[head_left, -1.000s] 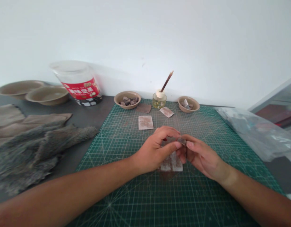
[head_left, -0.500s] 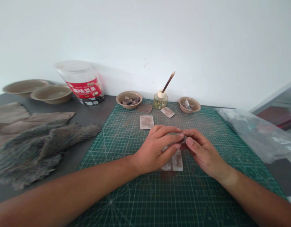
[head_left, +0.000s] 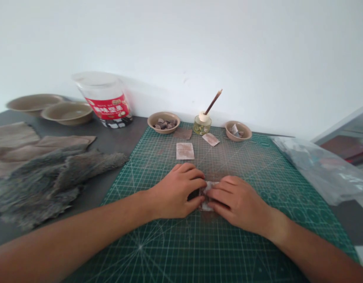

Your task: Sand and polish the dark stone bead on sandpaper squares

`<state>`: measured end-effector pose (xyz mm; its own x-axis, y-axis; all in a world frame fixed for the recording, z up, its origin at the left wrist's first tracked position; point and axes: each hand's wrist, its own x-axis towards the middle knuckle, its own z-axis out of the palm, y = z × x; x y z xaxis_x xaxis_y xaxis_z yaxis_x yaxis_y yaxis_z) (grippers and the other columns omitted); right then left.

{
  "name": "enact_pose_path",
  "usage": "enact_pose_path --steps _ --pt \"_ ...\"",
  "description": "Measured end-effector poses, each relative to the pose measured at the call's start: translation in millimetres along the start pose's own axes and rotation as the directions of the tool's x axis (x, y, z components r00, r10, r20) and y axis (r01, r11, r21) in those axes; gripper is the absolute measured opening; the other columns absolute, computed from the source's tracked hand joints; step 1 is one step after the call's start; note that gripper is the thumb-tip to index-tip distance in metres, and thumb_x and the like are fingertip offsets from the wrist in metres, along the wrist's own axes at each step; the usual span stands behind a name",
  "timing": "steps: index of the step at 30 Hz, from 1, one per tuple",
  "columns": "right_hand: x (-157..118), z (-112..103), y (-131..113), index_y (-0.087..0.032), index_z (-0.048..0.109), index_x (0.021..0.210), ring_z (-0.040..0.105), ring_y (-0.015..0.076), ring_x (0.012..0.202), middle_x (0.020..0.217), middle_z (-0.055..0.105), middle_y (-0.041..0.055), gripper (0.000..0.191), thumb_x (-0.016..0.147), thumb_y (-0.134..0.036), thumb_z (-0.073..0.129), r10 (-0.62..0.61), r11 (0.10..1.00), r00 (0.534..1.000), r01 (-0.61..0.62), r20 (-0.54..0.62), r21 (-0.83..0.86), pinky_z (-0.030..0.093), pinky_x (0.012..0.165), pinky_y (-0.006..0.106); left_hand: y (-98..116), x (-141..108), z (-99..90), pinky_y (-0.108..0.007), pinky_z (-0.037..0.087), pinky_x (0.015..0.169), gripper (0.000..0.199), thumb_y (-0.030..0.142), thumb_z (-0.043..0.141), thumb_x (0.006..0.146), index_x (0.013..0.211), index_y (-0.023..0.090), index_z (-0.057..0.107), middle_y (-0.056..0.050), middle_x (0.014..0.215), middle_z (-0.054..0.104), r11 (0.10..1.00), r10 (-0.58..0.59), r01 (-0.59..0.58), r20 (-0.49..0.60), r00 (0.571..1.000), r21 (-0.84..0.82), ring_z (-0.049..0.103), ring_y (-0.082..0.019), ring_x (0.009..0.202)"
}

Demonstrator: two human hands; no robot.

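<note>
Both my hands are low over the green cutting mat, at a dust-stained white sandpaper square (head_left: 210,184). My left hand (head_left: 177,192) presses the left edge of the square with curved fingertips and thumb. From the other side my right hand (head_left: 240,202) has its fingers bunched and pressed down on the same square. Whatever lies under the right fingertips is hidden. Beyond the hands lies another whitish sandpaper square (head_left: 185,151) with brown dust. Farther back are a brown sandpaper piece (head_left: 183,134) and a smaller pale piece (head_left: 211,139).
A bowl of small stones (head_left: 164,122), a glass bottle (head_left: 202,124) with a brush-like stick and a smaller bowl (head_left: 238,131) line the wall. To the left are a plastic tub (head_left: 106,102), stacked bowls (head_left: 66,114) and grey cloths (head_left: 37,184). A clear plastic bag (head_left: 325,169) lies right.
My hands held a small greyish piece together above the mat. Now they have come down and apart onto the sandpaper square, and the piece is out of sight.
</note>
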<state>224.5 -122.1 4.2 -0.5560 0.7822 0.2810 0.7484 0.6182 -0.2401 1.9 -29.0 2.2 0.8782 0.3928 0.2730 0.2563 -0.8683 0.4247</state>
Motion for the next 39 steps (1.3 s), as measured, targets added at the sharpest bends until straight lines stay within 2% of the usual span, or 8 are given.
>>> enact_pose_path --steps 2,8,14,24,31,35,37,39 --pt "3 4 -2 -0.021 0.071 0.108 0.062 0.0239 0.092 0.104 0.072 0.0085 0.023 0.102 -0.033 0.053 0.005 1.0 0.998 -0.003 0.059 -0.019 0.05 0.084 0.042 -1 -1 1.4 -0.047 0.038 0.101 0.023 0.034 0.066 0.088 0.109 0.024 0.07 -0.005 0.119 0.066 1.0 -0.01 0.009 0.023 1.0 0.022 0.053 -0.028 0.115" --pt "0 0 -5 -0.019 0.072 0.111 0.059 0.0241 0.097 0.114 0.066 0.0109 0.023 0.1 -0.032 0.058 0.099 0.995 0.995 -0.099 0.029 -0.002 0.052 0.085 0.041 -4 -3 -1.7 -0.048 0.038 0.102 0.034 0.038 0.067 0.086 0.118 0.027 0.067 -0.003 0.125 0.062 0.999 -0.042 0.042 0.078 0.996 0.004 0.052 -0.028 0.116" --pt "-5 -8 3 -0.017 0.066 0.121 0.058 0.0243 0.098 0.117 0.068 0.0099 0.025 0.099 -0.017 0.053 0.0 0.999 0.998 0.002 0.064 -0.032 0.051 0.088 0.044 -5 -5 -2.9 -0.048 0.038 0.103 0.039 0.041 0.07 0.084 0.118 0.025 0.066 -0.003 0.127 0.061 0.997 -0.073 0.074 0.082 0.994 -0.01 0.051 -0.029 0.117" --pt "-2 -2 -1 -0.014 0.067 0.105 0.058 0.0229 0.097 0.111 0.068 0.0095 0.014 0.096 -0.01 0.056 -0.074 0.997 0.995 0.072 0.069 0.025 0.052 0.089 0.04 -5 -4 -0.6 -0.048 0.04 0.098 0.03 0.042 0.069 0.083 0.105 0.022 0.066 -0.006 0.126 0.059 0.998 -0.055 0.052 0.075 0.996 0.044 0.05 -0.029 0.114" --pt "6 -3 3 -0.018 0.066 0.1 0.061 0.0225 0.098 0.107 0.069 0.0077 0.01 0.098 -0.015 0.056 0.078 0.994 0.996 -0.081 0.035 0.068 0.05 0.09 0.041 -5 -4 -0.6 -0.048 0.041 0.097 0.032 0.044 0.069 0.082 0.105 0.022 0.064 -0.006 0.126 0.057 0.996 -0.069 0.064 0.08 0.994 0.069 0.05 -0.03 0.114" --pt "6 -5 -1 -0.02 0.065 0.094 0.063 0.0175 0.09 0.099 0.07 0.0026 0.011 0.098 -0.014 0.057 -0.018 0.973 0.99 -0.015 0.143 0.23 0.05 0.084 0.035 -5 -4 -0.6 -0.048 0.042 0.097 0.033 0.047 0.07 0.081 0.102 0.022 0.064 -0.007 0.126 0.056 0.995 -0.078 0.072 0.079 0.994 0.076 0.05 -0.03 0.112" --pt "7 -5 -1 -0.02 0.065 0.093 0.063 0.0189 0.091 0.098 0.07 0.0031 0.011 0.098 -0.015 0.057 0.002 0.983 0.992 -0.025 0.125 0.182 0.049 0.085 0.037 -5 -4 -0.7 -0.047 0.043 0.098 0.034 0.047 0.071 0.081 0.103 0.022 0.065 -0.007 0.126 0.055 0.994 -0.078 0.071 0.082 0.994 0.08 0.051 -0.029 0.112" --pt "8 -5 1 -0.019 0.064 0.091 0.062 0.0206 0.092 0.097 0.069 0.0045 0.009 0.097 -0.015 0.059 0.098 0.985 0.992 -0.109 0.081 0.136 0.048 0.084 0.039 -6 -4 -0.8 -0.048 0.042 0.098 0.035 0.048 0.071 0.081 0.105 0.023 0.065 -0.007 0.127 0.054 0.993 -0.084 0.077 0.081 0.993 0.085 0.05 -0.03 0.113"
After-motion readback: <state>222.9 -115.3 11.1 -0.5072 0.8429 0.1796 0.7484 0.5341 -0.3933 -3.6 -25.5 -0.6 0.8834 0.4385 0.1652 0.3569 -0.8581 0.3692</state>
